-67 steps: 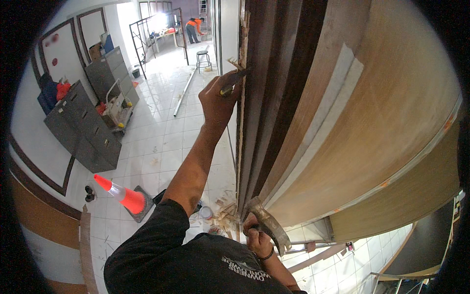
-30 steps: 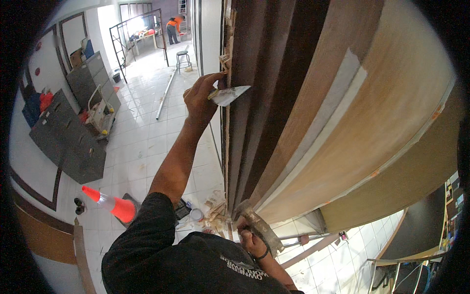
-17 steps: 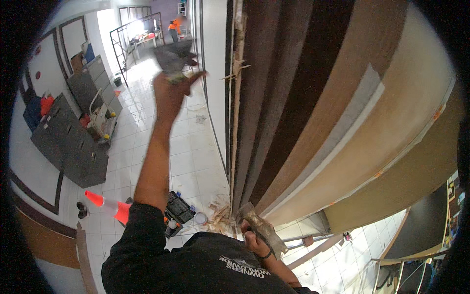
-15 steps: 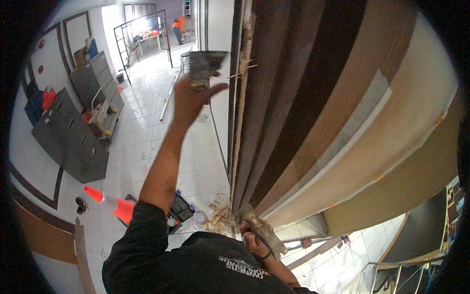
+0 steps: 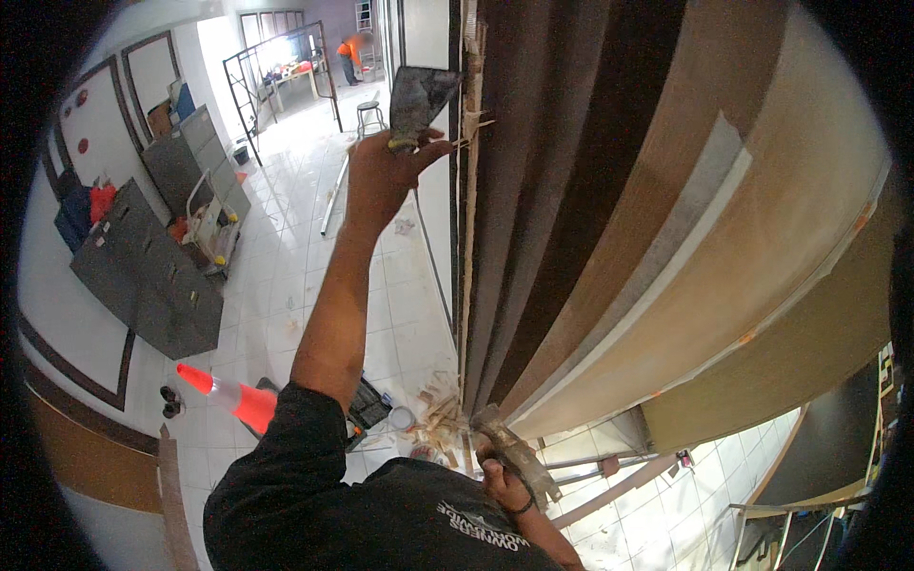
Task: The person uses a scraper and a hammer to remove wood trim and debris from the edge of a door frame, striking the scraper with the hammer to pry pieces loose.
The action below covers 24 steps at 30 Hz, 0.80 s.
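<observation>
My left hand (image 5: 383,186) is raised ahead, wrapped round the handle of a broad, dark scraper (image 5: 422,100). The scraper's blade points up, with its right corner close to the wall's edge. My thumb reaches toward the rough, splintered wooden strip (image 5: 471,124) running along that edge; whether it touches a splinter I cannot tell. Low in front of my chest, my right hand (image 5: 505,482) grips a worn, brownish flat slab (image 5: 519,452), its kind unclear. Beside it rises the brown, ridged panel wall (image 5: 562,190).
Wood scraps (image 5: 441,416) lie on the tiled floor by the wall's foot, near a round tub (image 5: 401,418) and a dark tool case (image 5: 368,407). An orange cone (image 5: 233,395) stands left. Beyond are grey cabinets (image 5: 157,271), a metal frame (image 5: 333,81) and a person in orange (image 5: 352,52).
My left hand has moved up and right with the scraper, bringing the blade closer to the wall's edge. My right hand still holds the slab, with little shift.
</observation>
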### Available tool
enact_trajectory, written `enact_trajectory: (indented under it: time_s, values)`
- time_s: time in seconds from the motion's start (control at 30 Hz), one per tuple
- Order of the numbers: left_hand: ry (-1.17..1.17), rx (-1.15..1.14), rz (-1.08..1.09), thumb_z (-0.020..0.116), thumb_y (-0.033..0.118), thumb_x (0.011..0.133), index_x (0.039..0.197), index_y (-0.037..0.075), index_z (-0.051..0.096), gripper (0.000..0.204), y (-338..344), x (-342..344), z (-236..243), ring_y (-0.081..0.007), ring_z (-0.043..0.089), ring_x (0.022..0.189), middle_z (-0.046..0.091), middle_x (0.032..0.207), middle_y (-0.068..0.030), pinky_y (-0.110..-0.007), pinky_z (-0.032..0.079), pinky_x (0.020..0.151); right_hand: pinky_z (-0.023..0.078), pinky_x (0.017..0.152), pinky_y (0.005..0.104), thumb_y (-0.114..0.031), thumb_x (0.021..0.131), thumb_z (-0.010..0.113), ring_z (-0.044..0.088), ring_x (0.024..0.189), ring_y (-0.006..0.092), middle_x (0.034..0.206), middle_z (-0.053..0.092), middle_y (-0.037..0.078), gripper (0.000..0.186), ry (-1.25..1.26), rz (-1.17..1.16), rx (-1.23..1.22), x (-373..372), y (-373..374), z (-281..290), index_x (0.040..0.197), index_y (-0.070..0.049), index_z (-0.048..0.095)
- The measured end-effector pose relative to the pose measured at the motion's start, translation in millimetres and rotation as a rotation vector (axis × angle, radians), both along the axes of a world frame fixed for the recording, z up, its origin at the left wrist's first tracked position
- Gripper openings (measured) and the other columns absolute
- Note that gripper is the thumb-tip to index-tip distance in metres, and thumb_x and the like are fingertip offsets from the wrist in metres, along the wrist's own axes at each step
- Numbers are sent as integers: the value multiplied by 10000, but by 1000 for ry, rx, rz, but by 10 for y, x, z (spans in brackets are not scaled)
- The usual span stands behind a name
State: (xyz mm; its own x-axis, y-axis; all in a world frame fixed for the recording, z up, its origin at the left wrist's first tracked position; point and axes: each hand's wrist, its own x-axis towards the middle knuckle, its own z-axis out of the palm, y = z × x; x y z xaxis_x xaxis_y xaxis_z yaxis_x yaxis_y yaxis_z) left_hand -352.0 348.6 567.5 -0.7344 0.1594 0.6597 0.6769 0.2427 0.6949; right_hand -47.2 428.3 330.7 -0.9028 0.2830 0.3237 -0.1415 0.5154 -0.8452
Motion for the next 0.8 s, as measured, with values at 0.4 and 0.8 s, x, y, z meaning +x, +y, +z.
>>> enact_trajectory:
  time_s: [0.4, 0.8]
  values:
    - [132, -44, -20, 705, 219, 750, 839, 80, 689, 165, 37, -54, -55, -89, 556, 511, 635, 633, -53, -258, 441, 483, 418, 549, 469, -349, 733, 571, 547, 630, 380, 694, 570, 144, 272, 50, 78, -127, 76, 52, -113, 823, -94, 594]
    - [553, 50, 52, 689, 24, 695, 812, 28, 624, 134, 205, 54, -290, -229, 649, 706, 633, 770, -118, -341, 499, 611, 413, 557, 472, -344, 733, 587, 544, 662, 365, 738, 558, 138, 265, -68, 122, -189, 33, -12, -341, 845, -104, 601]
